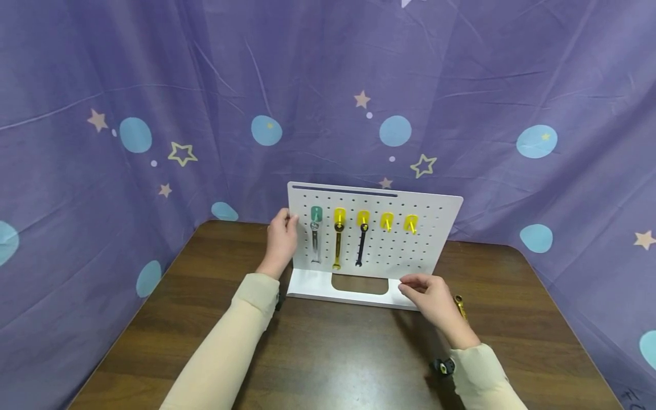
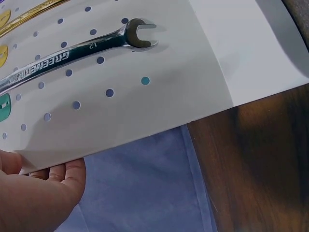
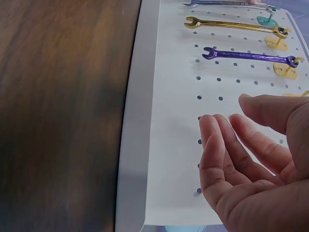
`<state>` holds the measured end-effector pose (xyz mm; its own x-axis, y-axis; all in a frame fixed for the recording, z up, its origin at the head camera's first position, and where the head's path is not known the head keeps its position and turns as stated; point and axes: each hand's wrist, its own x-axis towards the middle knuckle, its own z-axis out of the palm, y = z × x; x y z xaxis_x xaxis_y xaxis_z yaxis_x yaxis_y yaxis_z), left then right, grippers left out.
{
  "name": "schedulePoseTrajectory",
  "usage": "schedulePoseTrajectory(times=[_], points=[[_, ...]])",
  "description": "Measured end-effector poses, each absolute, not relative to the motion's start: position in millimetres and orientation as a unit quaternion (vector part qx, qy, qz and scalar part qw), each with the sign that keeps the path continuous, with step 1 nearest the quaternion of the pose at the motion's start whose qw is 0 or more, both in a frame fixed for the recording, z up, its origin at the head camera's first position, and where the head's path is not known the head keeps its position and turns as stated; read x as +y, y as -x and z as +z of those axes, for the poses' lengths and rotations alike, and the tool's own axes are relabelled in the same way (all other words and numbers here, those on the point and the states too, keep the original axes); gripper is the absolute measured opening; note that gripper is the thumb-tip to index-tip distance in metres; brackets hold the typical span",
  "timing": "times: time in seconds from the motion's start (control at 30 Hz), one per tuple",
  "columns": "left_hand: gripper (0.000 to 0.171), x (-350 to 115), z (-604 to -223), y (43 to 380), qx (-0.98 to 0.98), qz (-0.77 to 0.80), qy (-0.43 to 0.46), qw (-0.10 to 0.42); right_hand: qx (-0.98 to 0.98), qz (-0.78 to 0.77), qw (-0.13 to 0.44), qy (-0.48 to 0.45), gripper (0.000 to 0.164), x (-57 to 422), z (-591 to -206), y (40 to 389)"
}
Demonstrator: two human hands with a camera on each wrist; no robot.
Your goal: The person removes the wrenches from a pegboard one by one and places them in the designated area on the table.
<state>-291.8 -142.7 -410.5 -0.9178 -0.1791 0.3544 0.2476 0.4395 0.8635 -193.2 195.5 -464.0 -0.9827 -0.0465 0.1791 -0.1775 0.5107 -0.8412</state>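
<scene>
A white pegboard (image 1: 430,242) stands tilted on its base on the table. My left hand (image 1: 282,236) grips its left edge, thumb in front and fingers behind in the left wrist view. Three combination wrenches hang by their ring ends: a silver wrench (image 1: 315,242) on a green hook (image 1: 316,213), a gold wrench (image 1: 337,245) and a dark purple wrench (image 3: 248,56) on yellow hooks. Two more yellow hooks (image 1: 387,221) carry nothing. My right hand (image 1: 430,296), fingers loosely bent and holding nothing, is close to the board's lower right corner.
Another gold wrench (image 1: 460,306) lies on the brown wooden table (image 1: 348,353), partly hidden behind my right forearm. A purple curtain (image 1: 328,68) with stars and blue dots surrounds the back and sides. The base has a rounded cutout (image 1: 360,283).
</scene>
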Motion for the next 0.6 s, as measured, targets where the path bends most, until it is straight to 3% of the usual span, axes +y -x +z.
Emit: schedulePoseTrajectory(times=[0.6], points=[[0.017,-142.7,-411.5,291.4,-0.82,-0.533,0.027,0.208,-0.87,0.485,0.056,-0.073,0.016,187.6,-463.6,201.5]])
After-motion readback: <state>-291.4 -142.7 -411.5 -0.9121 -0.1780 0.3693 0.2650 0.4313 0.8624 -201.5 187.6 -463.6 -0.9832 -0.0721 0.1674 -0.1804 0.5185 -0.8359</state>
